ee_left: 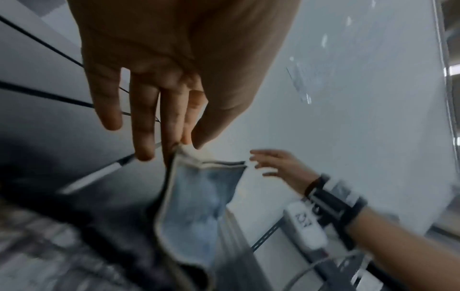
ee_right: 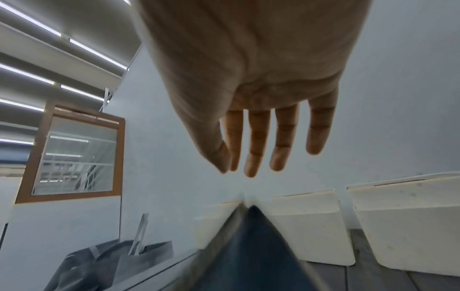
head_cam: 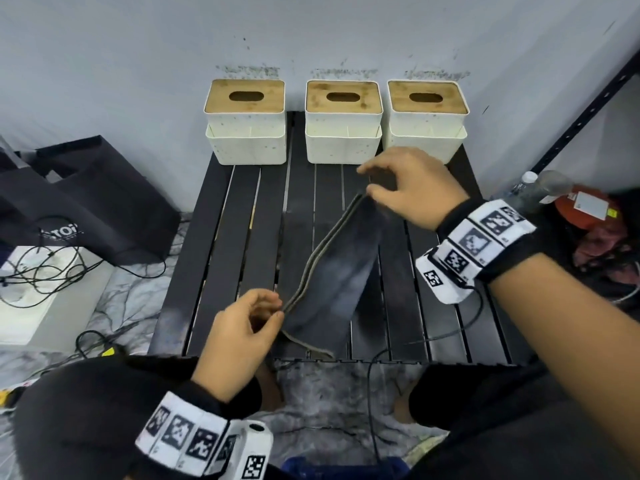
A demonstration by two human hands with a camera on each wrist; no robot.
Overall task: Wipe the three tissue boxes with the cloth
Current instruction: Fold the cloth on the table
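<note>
Right now the cloth [head_cam: 332,268] hangs stretched over the slatted black table [head_cam: 221,258], its long axis running from about 7 o'clock near the person to 1 o'clock toward the wall. The left hand [head_cam: 239,327] pinches the near corner between thumb and fingertips, plain in the left wrist view. The right hand [head_cam: 412,185] is at the far end, and whether it grips that end I cannot tell: the head view suggests a hold, yet the right wrist view shows its fingers [ee_right: 256,141] straight and spread, with the cloth's tip below them and apart.

The three tissue boxes stand in a row against the wall at 12 o'clock: the left box [head_cam: 246,123], the middle box [head_cam: 344,123] and the right box [head_cam: 427,119], each with a wooden lid. The right hand lies just in front of the gap between middle and right boxes; the left hand is well apart from all three. By my judgement the cloth must first be gathered into one hand, and the right is better placed for the first wipe
</note>
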